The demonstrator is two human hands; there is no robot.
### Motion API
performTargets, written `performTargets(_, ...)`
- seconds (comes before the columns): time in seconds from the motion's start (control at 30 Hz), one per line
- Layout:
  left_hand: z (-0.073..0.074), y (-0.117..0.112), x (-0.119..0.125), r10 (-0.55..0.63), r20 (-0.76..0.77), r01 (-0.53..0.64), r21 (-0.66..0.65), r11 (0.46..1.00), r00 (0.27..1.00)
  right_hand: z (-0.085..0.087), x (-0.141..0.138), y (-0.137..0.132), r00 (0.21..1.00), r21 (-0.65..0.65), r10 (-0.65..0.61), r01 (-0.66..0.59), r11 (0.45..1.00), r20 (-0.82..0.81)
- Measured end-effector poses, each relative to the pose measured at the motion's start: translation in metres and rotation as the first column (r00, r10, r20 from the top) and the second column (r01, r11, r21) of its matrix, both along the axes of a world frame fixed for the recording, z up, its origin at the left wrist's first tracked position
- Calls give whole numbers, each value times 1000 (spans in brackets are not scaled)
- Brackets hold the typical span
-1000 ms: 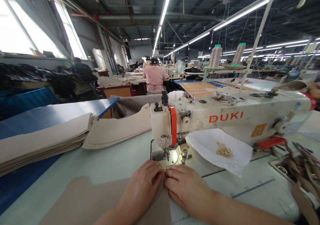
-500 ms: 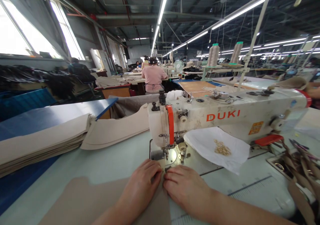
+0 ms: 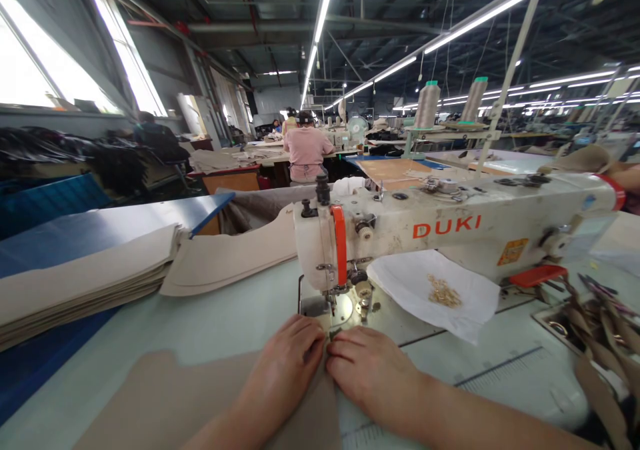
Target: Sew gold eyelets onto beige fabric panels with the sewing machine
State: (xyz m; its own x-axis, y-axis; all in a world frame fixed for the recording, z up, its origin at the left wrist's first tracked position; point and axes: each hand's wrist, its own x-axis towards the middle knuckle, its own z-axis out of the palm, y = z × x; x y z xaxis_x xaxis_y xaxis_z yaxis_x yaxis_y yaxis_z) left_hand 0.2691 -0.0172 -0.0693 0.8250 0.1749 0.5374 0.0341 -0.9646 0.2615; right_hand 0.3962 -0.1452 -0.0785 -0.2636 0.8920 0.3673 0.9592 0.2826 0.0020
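Head view, "DUKI" sewing machine, both hands at beige piece

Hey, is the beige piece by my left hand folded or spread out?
Spread, where visible: the beige piece lies flat on the pale table, its broad face showing beside the left hand. Beneath that hand, I cannot tell.
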Motion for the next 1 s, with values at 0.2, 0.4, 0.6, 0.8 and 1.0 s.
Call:
performTargets(0.2,1,-1,0,4,12,-4,0,1000,1000,0,0,0,1000,-12,1,-1,1000,-5)
performTargets(0.4,0,0,0,16,-8,-16,-8,1000,1000,2,-1,-1,1000,0,-16,16,1000,-14)
performTargets(0.6,5,-1,-4,4,-73,-7,-38,999,997,5,-2,-1,998,48,-63,63,997,-6)
performTargets(0.8,5,-2,-9,-26,-13,25,-53,998,1000,14,-3,-1,998,-8,-37,37,999,41)
performTargets(1.0,5,-5,-11,-16,5,16,-60,998,1000,21,-2,0,997,-43,-37,40,998,72)
